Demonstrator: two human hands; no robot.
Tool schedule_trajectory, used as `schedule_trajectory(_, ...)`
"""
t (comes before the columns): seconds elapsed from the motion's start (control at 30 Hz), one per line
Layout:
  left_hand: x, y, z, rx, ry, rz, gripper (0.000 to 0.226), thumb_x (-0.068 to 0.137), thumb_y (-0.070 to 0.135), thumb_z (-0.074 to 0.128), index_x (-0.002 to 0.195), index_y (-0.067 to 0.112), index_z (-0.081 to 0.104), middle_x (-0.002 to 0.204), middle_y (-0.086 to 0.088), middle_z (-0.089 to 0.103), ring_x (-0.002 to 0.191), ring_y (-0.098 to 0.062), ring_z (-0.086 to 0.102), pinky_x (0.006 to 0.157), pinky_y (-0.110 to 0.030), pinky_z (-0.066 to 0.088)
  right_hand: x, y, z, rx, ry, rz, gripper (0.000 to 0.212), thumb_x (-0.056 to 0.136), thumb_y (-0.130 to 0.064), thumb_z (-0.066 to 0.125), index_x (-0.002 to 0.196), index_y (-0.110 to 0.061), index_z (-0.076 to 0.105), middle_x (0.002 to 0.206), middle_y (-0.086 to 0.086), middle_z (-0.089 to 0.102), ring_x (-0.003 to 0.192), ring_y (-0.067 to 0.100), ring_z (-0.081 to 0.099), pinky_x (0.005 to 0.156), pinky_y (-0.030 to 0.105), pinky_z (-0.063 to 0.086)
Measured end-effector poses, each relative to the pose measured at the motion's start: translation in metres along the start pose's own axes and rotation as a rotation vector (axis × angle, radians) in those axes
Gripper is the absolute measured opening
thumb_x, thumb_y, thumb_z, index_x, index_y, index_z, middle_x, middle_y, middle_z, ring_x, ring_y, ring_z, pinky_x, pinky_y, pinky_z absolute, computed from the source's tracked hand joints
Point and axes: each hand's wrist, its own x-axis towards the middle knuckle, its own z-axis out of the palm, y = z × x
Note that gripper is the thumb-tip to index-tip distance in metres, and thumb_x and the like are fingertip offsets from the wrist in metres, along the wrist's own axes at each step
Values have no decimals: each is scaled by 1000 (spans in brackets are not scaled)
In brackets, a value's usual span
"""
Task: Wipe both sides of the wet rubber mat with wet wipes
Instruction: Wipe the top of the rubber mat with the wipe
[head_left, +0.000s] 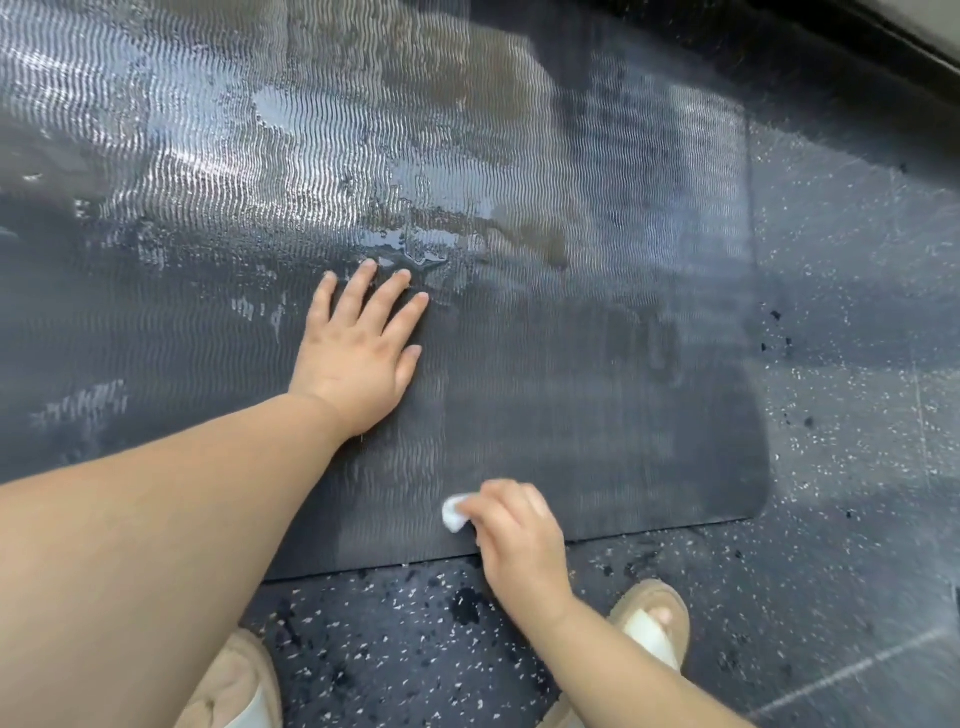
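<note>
**The Mat Is Held Flat and Wiped in Rows**

The big dark grey rubber mat with wavy ribs (597, 415) is spread out flat. On its left part, shiny wet streaks are seen. These should be wiped too, so that no spot is missed.

Next, the left hand (358, 364) is laid flat on the mat, with its fingers straight and spread apart. Nothing is held in it. The mat is pinned down this way, which is good, as a wet mat can slide when it is rubbed. Just past the fingertips, a small puddle of water (410, 254) is seen. It should be soaked up, not pushed around.

Further right, a small white scrunched-up wet wipe (454, 513) is pinched in the curled fingers of the right hand (519, 535), on the mat near its front edge. The wipe is tiny, so it is best pressed firmly and moved in straight rows. A fresh wipe may be needed soon.

The right end of the mat looks dull and drier. Past it, the dark speckled floor (857, 364) under the mat is seen. The under side is hidden, so the flip is probably yet to be done.
</note>
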Motion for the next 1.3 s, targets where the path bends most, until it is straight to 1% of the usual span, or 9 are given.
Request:
schedule_trajectory(0.1,-1,-4,0,39,-32,38,59,95,48,20,151,29,14,159,2,8,145,-25,0,114,-46,-7,-1,12,-5,-42,-56,-120,27,80,-1,59,90,-26,55,80,-4,54,70,15,45,66,21,40)
schedule_trajectory(0.27,2,-3,2,49,-47,31,61,95,49,15,151,30,5,160,3,0,145,-25,-7,112,-46,-12,109,18,-14,-69,-14,-284,13,80,-2,65,75,-12,72,73,7,61,72,30,58,71,36,42)
schedule_trajectory(0.33,2,-3,2,43,-46,32,62,93,50,14,151,29,5,160,3,0,145,-25,-8,113,-46,-12,173,19,-12,-81,100,-201,12,78,0,65,75,-9,73,75,12,62,74,33,59,73,35,37)
schedule_trajectory(0.47,0,-4,2,33,-35,19,60,95,49,17,151,30,8,159,3,2,145,-23,-6,114,-45,-10,260,21,-5,-52,187,232,21,91,-5,51,95,-10,71,102,14,58,98,33,55,84,30,38)
schedule_trajectory(0.67,5,-4,-8,-172,147,-40,49,93,30,41,139,13,45,145,-9,42,138,-30,31,110,-44,11,157,2,-3,-13,147,11,15,82,4,60,84,-6,72,82,13,61,78,31,57,74,30,39)
schedule_trajectory(0.87,12,-13,-4,-28,25,-161,59,93,42,24,149,23,26,156,-2,20,144,-26,7,113,-45,-3,15,7,-8,11,-102,-66,42,65,11,68,85,-26,64,77,-5,55,67,17,50,63,20,43)
schedule_trajectory(1.03,12,-10,-3,-31,40,-177,57,92,41,30,147,23,31,155,-3,24,143,-27,9,114,-46,-1,79,11,-12,31,-87,-207,22,75,8,63,77,-12,72,77,1,55,66,20,50,62,24,42)
schedule_trajectory(1.13,12,-10,-5,-23,30,-177,58,92,41,28,147,23,30,155,-3,23,143,-26,8,114,-46,-2,160,6,-7,54,23,-123,15,77,4,62,79,-5,74,74,13,59,72,27,57,66,33,47)
schedule_trajectory(1.3,11,-10,-6,-25,32,-180,58,91,41,29,146,22,32,155,-3,24,144,-27,10,114,-47,0,278,3,3,53,180,205,19,89,-5,54,97,-10,71,101,14,57,96,30,57,85,36,43)
